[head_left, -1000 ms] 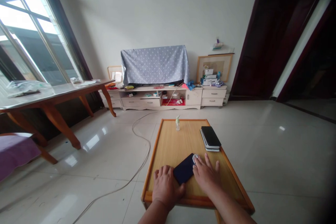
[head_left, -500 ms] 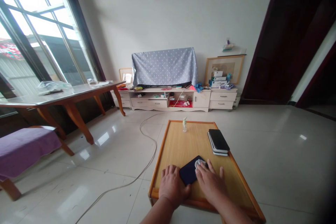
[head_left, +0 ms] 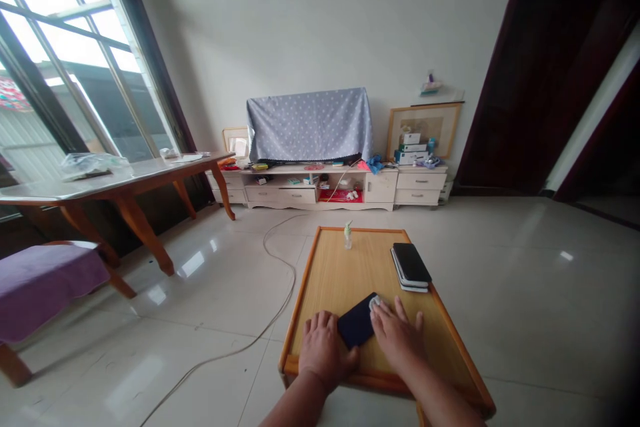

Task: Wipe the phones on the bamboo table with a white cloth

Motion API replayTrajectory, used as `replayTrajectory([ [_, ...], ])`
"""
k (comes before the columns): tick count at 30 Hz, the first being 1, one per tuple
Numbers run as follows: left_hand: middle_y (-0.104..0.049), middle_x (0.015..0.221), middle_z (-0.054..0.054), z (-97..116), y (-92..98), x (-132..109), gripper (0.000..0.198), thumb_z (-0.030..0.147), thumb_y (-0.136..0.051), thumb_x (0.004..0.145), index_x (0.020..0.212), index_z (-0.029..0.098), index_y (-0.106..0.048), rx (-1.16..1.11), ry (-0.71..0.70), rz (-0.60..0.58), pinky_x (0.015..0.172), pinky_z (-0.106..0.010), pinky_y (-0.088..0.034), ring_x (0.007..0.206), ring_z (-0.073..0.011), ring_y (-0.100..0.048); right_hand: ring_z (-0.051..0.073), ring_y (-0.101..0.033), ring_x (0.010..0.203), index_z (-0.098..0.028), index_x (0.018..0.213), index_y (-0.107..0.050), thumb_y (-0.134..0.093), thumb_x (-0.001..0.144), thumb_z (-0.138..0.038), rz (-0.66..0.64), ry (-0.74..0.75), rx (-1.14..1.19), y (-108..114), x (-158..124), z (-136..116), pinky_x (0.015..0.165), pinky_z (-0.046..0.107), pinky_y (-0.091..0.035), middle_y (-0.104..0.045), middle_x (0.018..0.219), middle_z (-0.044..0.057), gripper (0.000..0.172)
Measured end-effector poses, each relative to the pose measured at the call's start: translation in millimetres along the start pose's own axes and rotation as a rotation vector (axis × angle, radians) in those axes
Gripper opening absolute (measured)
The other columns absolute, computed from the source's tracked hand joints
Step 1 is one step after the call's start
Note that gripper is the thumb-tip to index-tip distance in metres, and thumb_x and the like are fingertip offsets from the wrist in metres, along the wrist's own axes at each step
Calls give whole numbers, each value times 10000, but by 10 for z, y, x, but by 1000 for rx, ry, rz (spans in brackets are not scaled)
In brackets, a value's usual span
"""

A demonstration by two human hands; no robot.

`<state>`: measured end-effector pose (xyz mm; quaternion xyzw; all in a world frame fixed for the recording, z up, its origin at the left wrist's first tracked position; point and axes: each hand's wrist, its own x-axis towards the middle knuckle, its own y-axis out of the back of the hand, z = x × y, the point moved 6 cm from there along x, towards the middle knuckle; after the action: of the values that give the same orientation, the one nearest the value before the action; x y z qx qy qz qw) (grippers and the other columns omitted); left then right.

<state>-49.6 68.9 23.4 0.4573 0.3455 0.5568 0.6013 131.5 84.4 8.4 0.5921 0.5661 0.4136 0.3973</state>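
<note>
A thin dark blue notebook (head_left: 357,322) lies slantwise near the close end of the low wooden table (head_left: 333,267). My left hand (head_left: 323,347) rests flat against the notebook's left side, fingers stretched out, with the thumb by its lower corner. At the upper right part of the cover, my right hand (head_left: 397,330) presses a small crumpled white wipe (head_left: 375,302) under its fingertips. The remaining fingers of that hand are spread. How thick the wipe is cannot be seen under the fingers.
Black-covered notebooks (head_left: 411,265) are stacked at the table's right edge. A small clear spray bottle (head_left: 348,235) stands upright near the far edge. A cable (head_left: 287,303) runs over the floor at left. A white TV cabinet (head_left: 380,188) stands by the wall.
My right hand has slid the wipe slightly up toward the notebook's far right corner. My left hand stays at the notebook's side. The whole view has shifted a little.
</note>
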Motion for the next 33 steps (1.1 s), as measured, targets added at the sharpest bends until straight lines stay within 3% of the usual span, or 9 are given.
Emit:
replayTrajectory([
  [4,-567,1137,-68,-42,-56,32,382,425,-520,759,1097,262,-592,-12,-12,-23,998,-397,-287,1114,-274,-468,276,-203,1476,-400,1405,-476,-177,1018,-435,-82,272,101,-198,-279,-514,1151,660,-5,-476,1482,-54,490],
  [6,-570,1133,-63,-49,-70,37,353,381,-504,764,1086,265,-592,-11,-17,-29,994,-391,-285,1108,-263,-472,266,-200,1477,-427,1414,-452,-173,1022,-423,-100,336,125,-234,-298,-616,1156,648,4,-483,1476,-68,481],
  [13,-567,1124,-76,-7,-5,22,494,536,-609,680,1084,252,-595,-7,-18,14,1009,-388,-273,1117,-294,-468,334,-137,1484,-388,1412,-468,-178,1010,-448,4,-43,-20,-47,176,-54,1093,746,-73,-421,1522,-39,499],
  [20,-582,1114,-73,-23,-7,32,400,509,-480,791,1088,270,-604,-26,-8,-13,987,-389,-279,1092,-276,-478,266,-230,1467,-420,1400,-471,-159,1017,-428,-66,274,62,-254,-80,-556,1141,677,6,-462,1492,-58,494],
  [27,-565,1140,-85,-17,16,14,531,545,-598,677,1118,250,-599,-12,1,3,1020,-401,-262,1137,-309,-453,343,-126,1485,-374,1440,-430,-184,1000,-447,4,-62,-37,-69,234,-10,1078,769,-88,-395,1535,-44,510],
  [29,-566,1138,-86,-16,18,14,517,551,-586,692,1114,252,-599,-14,2,-10,1018,-401,-264,1133,-307,-454,330,-144,1484,-367,1442,-432,-187,1000,-454,-8,-19,-48,-97,163,-85,1096,750,-76,-390,1538,-37,513],
  [33,-572,1129,-79,-27,6,21,371,449,-496,778,1081,262,-601,-21,9,-45,1006,-396,-273,1114,-279,-464,279,-228,1469,-402,1435,-432,-165,1011,-455,-81,218,15,-217,-206,-515,1144,682,-14,-441,1507,-40,503],
])
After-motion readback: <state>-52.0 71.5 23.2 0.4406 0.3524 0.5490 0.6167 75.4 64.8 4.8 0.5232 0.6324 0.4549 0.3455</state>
